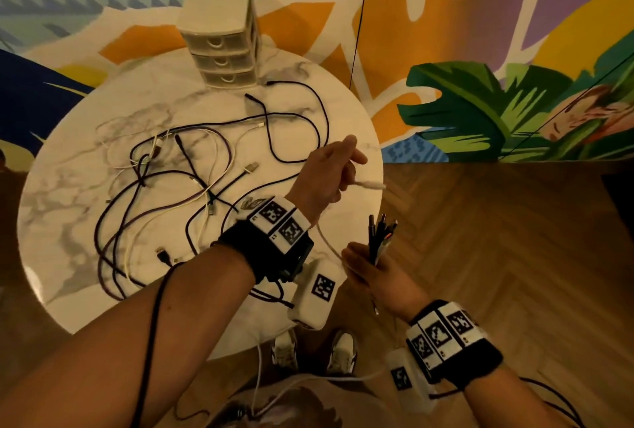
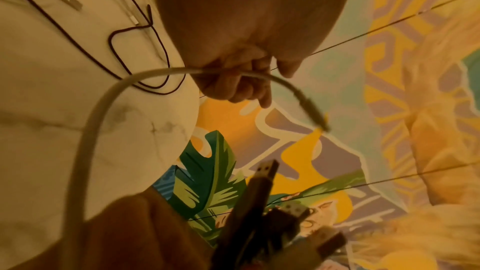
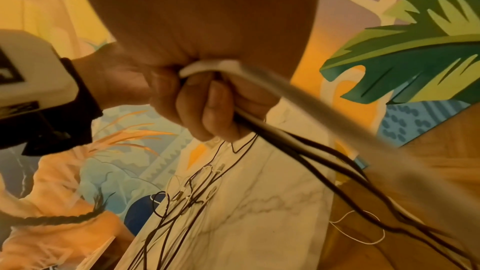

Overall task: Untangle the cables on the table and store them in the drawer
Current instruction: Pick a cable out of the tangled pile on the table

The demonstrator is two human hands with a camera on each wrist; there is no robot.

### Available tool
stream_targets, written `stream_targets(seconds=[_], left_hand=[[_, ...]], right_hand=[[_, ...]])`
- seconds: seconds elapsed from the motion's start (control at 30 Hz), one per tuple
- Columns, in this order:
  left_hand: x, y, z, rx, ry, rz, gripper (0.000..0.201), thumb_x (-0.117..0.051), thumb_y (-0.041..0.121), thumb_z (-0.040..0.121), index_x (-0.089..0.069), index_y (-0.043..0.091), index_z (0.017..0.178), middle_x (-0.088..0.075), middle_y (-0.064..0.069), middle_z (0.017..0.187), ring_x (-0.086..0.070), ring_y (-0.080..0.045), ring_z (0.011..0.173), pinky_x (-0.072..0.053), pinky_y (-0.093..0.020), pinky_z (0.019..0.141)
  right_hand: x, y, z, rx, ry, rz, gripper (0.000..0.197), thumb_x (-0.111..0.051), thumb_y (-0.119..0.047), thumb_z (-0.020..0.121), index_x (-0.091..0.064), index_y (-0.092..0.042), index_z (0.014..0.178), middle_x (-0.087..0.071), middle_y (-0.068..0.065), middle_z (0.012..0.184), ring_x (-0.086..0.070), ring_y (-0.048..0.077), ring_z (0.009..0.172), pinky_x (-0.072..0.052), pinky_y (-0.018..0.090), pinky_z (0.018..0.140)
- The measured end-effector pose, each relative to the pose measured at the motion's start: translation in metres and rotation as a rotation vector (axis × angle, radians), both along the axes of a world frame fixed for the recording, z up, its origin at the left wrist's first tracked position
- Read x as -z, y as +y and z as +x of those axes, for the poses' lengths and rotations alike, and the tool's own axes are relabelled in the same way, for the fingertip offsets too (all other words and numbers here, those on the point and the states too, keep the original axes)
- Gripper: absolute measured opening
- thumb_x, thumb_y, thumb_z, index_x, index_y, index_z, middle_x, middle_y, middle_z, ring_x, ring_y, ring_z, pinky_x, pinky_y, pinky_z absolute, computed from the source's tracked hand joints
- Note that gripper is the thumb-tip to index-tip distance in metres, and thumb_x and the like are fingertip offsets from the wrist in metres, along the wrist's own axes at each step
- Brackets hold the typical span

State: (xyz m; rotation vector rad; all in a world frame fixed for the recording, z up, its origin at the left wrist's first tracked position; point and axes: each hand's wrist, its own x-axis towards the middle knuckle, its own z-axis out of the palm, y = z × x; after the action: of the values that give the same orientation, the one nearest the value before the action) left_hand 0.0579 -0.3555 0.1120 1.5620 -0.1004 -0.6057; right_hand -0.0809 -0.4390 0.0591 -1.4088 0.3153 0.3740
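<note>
A tangle of black and white cables [image 1: 178, 170] lies across the round marble table [image 1: 61, 194]. My left hand [image 1: 329, 170] hovers over the table's right edge and pinches a white cable [image 1: 370, 184] near its plug; in the left wrist view the fingers [image 2: 239, 83] curl round that cable [image 2: 103, 106]. My right hand [image 1: 367, 270], off the table's right side, grips a bundle of cable ends [image 1: 380, 235] with plugs pointing up. The right wrist view shows its fingers [image 3: 205, 106] wrapped round white and black cables [image 3: 298, 145] that trail down. A small three-drawer unit [image 1: 223, 47] stands at the far edge, drawers closed.
Wooden floor [image 1: 497, 256] lies to the right of the table, and a painted wall [image 1: 480, 50] rises behind it. My feet [image 1: 315, 348] stand near the table's front edge. Thin dark lines [image 1: 360, 16] run across the wall.
</note>
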Motion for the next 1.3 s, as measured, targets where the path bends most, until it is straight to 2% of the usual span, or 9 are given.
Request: stream_targets(seconds=[0.23,0.37,0.47,0.6,0.73,0.8,1.03,1.2,1.3], left_hand=[[-0.001,0.003,-0.004,0.118,-0.204,0.169,0.032,-0.052,0.03,0.095,-0.062,0.011,0.072,-0.047,0.015,0.044,-0.039,0.001,0.044,-0.032,-0.019,0.06],[-0.001,0.004,-0.005,0.119,-0.269,0.228,0.027,-0.05,0.029,0.096,-0.063,0.015,0.077,-0.045,0.005,0.057,-0.034,-0.001,0.045,-0.032,-0.021,0.055],[0.001,0.007,-0.008,0.188,-0.255,0.283,0.022,-0.052,0.024,0.095,-0.063,0.006,0.09,-0.056,0.0,0.064,-0.04,0.0,0.049,-0.034,-0.014,0.051],[0.006,0.009,-0.021,0.285,-0.28,0.349,0.016,-0.057,0.021,0.092,-0.064,0.007,0.089,-0.063,-0.003,0.077,-0.054,-0.012,0.067,-0.044,-0.026,0.063],[0.003,0.006,-0.028,0.249,-0.22,0.217,0.009,-0.057,0.015,0.092,-0.061,0.007,0.09,-0.061,-0.004,0.073,-0.055,-0.003,0.055,-0.045,-0.023,0.052],[-0.001,0.005,-0.03,0.207,-0.18,0.112,0.01,-0.058,0.011,0.091,-0.06,0.001,0.094,-0.062,-0.008,0.076,-0.055,0.001,0.052,-0.041,-0.011,0.052],[-0.013,-0.001,-0.038,0.084,-0.117,-0.115,0.006,-0.052,0.003,0.093,-0.058,0.003,0.094,-0.063,-0.005,0.079,-0.059,0.001,0.06,-0.043,-0.01,0.053],[-0.015,-0.008,-0.037,0.067,-0.213,-0.054,0.008,-0.054,0.004,0.092,-0.059,0.011,0.09,-0.064,-0.001,0.085,-0.061,-0.006,0.079,-0.049,-0.016,0.072],[-0.016,-0.008,-0.034,0.08,-0.329,0.041,0.004,-0.057,0.013,0.092,-0.06,0.014,0.092,-0.065,0.004,0.089,-0.061,-0.007,0.09,-0.05,-0.023,0.084]], right_hand=[[0.014,-0.006,0.006,-0.02,-0.005,0.069,0.038,-0.04,-0.015,0.101,-0.035,-0.006,0.065,-0.035,-0.008,0.05,-0.031,0.003,0.04,-0.028,0.012,0.042],[0.021,-0.005,0.013,0.086,0.017,0.079,0.037,-0.041,-0.019,0.098,-0.037,-0.01,0.062,-0.04,-0.003,0.051,-0.035,0.006,0.042,-0.03,0.016,0.047],[0.022,-0.013,0.018,0.179,0.025,-0.046,0.038,-0.036,-0.022,0.102,-0.057,-0.009,0.073,-0.051,0.004,0.062,-0.036,0.013,0.048,-0.028,0.022,0.048],[0.002,-0.018,0.027,0.151,-0.057,-0.095,0.032,-0.03,-0.008,0.1,-0.061,-0.007,0.092,-0.056,0.007,0.067,-0.025,0.012,0.04,-0.019,0.024,0.043],[-0.007,-0.013,0.035,0.197,-0.049,-0.122,0.031,-0.032,-0.001,0.097,-0.057,-0.011,0.081,-0.035,-0.002,0.051,-0.028,0.006,0.043,-0.023,0.021,0.046],[-0.008,-0.01,0.038,0.204,-0.001,-0.145,0.027,-0.036,-0.003,0.096,-0.054,-0.015,0.08,-0.035,-0.001,0.056,-0.031,0.008,0.048,-0.027,0.022,0.049],[-0.015,-0.009,0.047,0.203,-0.143,-0.223,0.036,-0.036,-0.009,0.1,-0.047,-0.02,0.068,-0.042,-0.007,0.059,-0.034,0.001,0.049,-0.029,0.02,0.054],[-0.011,-0.011,0.051,0.236,-0.292,-0.385,0.014,-0.04,-0.007,0.099,-0.051,-0.007,0.091,-0.046,-0.013,0.074,-0.05,-0.011,0.061,-0.04,0.011,0.058],[-0.008,-0.017,0.056,0.266,-0.356,-0.494,0.022,-0.044,-0.011,0.098,-0.051,0.004,0.112,-0.05,-0.006,0.083,-0.05,-0.003,0.07,-0.042,0.008,0.063]])
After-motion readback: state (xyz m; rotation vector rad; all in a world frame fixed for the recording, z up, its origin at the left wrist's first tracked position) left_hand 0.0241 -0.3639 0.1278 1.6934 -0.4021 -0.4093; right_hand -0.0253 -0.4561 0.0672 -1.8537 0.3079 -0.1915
